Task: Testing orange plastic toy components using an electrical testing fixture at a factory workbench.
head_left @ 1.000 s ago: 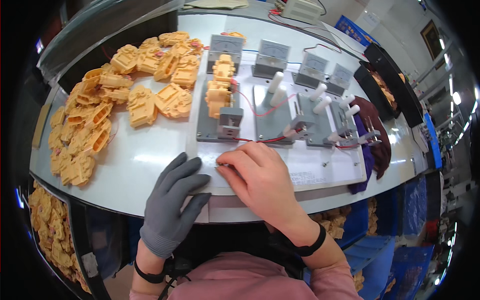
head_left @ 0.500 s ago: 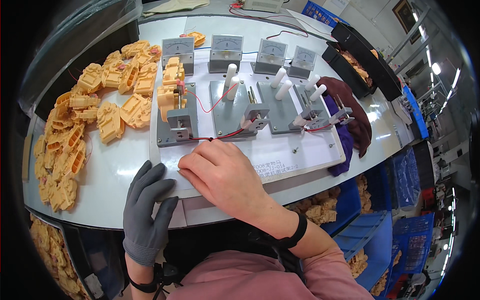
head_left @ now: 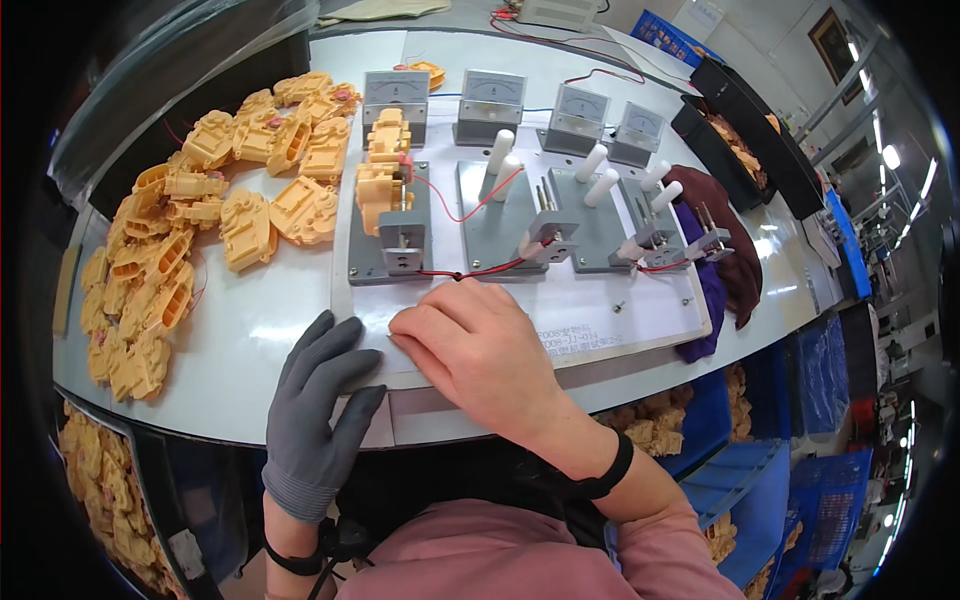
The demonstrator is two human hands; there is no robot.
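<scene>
My left hand (head_left: pixel 318 410), in a grey glove, rests at the front edge of the table, fingers apart and nothing in them. To its right my bare right hand (head_left: pixel 480 350) lies on the white sheeted board (head_left: pixel 640 318), fingers curled together; what they hold, if anything, is hidden beneath. Just beyond it, red and black wires (head_left: pixel 485 269) run between grey test fixtures (head_left: pixel 490 230). A yellow plastic housing (head_left: pixel 384 180) with a red wire sits upright on the leftmost fixture (head_left: pixel 390 265). White pegs (head_left: pixel 503 165) stand on the other fixtures.
Behind the fixtures stand several analog meters (head_left: pixel 492 97). Many yellow housings (head_left: pixel 150 270) are heaped at the left. Purple and brown cloths (head_left: pixel 735 250) lie at the right, near black bins (head_left: pixel 705 140). Blue crates (head_left: pixel 740 480) holding yellow parts stand below the table's right side.
The whole view has shifted, so the table and fixtures appear farther right. Both hands keep about the same place on the table and the same pose.
</scene>
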